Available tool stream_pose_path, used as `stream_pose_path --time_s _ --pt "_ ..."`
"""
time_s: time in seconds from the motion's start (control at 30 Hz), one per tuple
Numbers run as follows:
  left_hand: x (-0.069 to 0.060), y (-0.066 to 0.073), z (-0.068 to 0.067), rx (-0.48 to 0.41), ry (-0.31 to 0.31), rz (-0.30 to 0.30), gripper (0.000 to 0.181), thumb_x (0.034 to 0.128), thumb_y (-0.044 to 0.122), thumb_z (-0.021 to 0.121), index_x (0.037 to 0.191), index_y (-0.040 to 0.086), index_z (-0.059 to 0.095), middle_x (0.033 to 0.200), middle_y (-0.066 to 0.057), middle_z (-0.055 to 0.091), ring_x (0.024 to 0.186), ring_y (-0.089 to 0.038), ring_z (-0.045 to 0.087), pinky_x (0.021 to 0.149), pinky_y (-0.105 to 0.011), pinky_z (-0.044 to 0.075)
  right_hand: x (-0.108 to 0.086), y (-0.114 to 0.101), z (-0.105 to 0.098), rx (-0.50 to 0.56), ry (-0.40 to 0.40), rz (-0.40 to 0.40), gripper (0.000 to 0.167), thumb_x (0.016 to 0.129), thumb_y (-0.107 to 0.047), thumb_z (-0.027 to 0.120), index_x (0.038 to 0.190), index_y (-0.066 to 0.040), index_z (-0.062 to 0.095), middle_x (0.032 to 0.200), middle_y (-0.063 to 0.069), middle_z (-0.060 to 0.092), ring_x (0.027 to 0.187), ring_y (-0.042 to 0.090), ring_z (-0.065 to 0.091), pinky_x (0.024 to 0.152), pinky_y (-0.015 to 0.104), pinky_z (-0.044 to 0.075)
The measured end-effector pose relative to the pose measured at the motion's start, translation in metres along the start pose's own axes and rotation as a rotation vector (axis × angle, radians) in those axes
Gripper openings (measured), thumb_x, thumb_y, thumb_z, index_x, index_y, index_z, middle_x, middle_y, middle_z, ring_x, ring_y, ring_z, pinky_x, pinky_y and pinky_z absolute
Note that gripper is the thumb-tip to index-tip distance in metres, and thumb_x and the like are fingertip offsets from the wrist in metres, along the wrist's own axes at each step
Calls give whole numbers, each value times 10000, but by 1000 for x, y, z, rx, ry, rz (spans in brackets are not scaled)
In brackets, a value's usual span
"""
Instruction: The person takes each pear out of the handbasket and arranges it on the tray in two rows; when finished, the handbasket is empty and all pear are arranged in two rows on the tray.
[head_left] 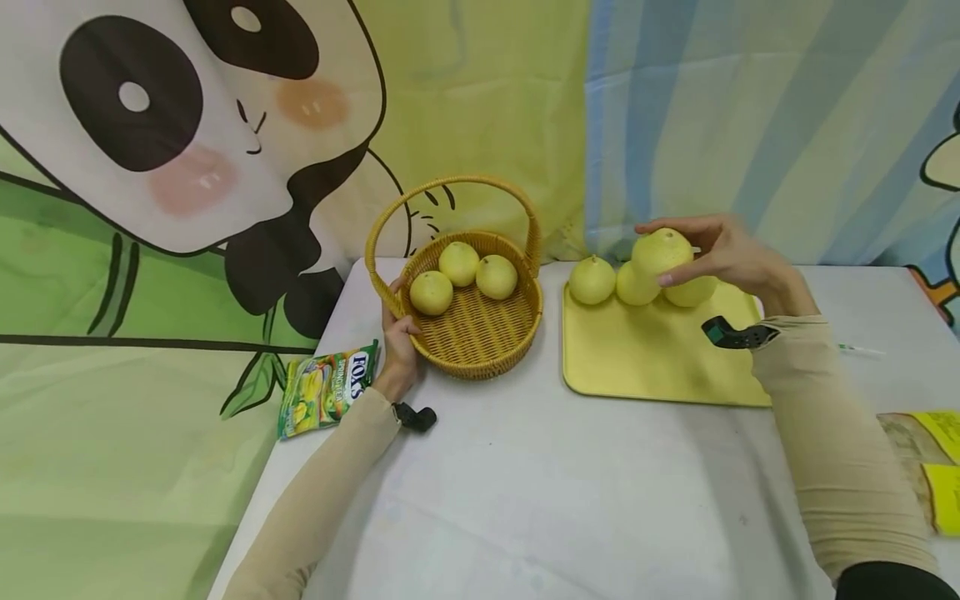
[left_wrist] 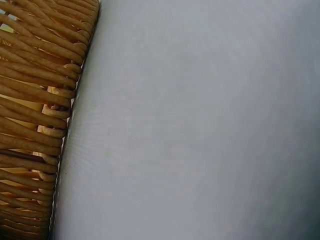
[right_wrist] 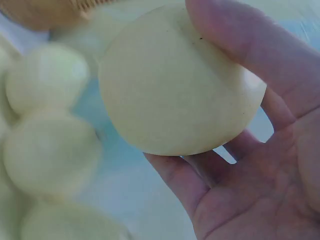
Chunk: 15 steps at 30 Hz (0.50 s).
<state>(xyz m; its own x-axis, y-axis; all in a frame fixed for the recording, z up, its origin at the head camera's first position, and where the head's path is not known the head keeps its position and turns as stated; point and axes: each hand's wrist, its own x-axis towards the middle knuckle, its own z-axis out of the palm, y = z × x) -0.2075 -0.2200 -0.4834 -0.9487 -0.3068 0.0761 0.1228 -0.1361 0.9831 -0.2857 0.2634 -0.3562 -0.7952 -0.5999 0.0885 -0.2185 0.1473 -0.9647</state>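
At the left side of the wicker basket, my left hand grips the rim near the foot of the tall handle, thumb showing outside. Three round pale-yellow pears lie in the basket's back half. My right hand holds another pear between thumb and fingers, above the back of the yellow tray. Up close in the right wrist view, that pear is smooth with a few dark specks. Three more pears stand along the tray's back edge, two partly hidden behind the held one.
A green candy bag lies left of the basket by the table's edge. Bags with yellow labels sit at the far right, and a thin pen-like item lies right of the tray. Printed curtains hang behind the white table.
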Motion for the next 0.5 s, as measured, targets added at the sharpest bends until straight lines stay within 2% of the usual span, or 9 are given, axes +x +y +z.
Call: stream_pose_path --time_s 0.1,0.23,0.37,0.5 --pt "0 -1 -1 16 4 -9 910 751 -37 380 1616 245 404 1662 9 369 1464 -156 378 1150 -371 307 -16 3 -22 -12 72 12 728 850 197 735 1527 33 524 1515 11 627 1236 115 655 866 234 587" --pt "-1 -1 -1 6 -3 -8 901 764 -44 378 1615 251 404 1657 11 371 1445 -146 384 1150 -368 307 -37 17 -50 0 134 38 722 874 210 696 1545 34 498 1509 -7 628 1336 60 579 934 183 547" --pt "0 -1 -2 -2 -5 -2 896 762 -47 380 1611 236 409 1656 3 374 1441 -146 385 1158 -378 301 -57 38 -73 3 175 98 738 892 213 671 1573 16 466 1470 -74 647 1299 4 598 947 156 528" --pt "2 -3 -1 -24 -10 18 908 741 -55 358 1613 197 390 1681 15 361 1469 -141 367 1160 -340 294 -73 58 -87 -60 217 216 758 913 148 702 1601 -55 457 1411 -175 653 1231 -52 615 925 128 512"
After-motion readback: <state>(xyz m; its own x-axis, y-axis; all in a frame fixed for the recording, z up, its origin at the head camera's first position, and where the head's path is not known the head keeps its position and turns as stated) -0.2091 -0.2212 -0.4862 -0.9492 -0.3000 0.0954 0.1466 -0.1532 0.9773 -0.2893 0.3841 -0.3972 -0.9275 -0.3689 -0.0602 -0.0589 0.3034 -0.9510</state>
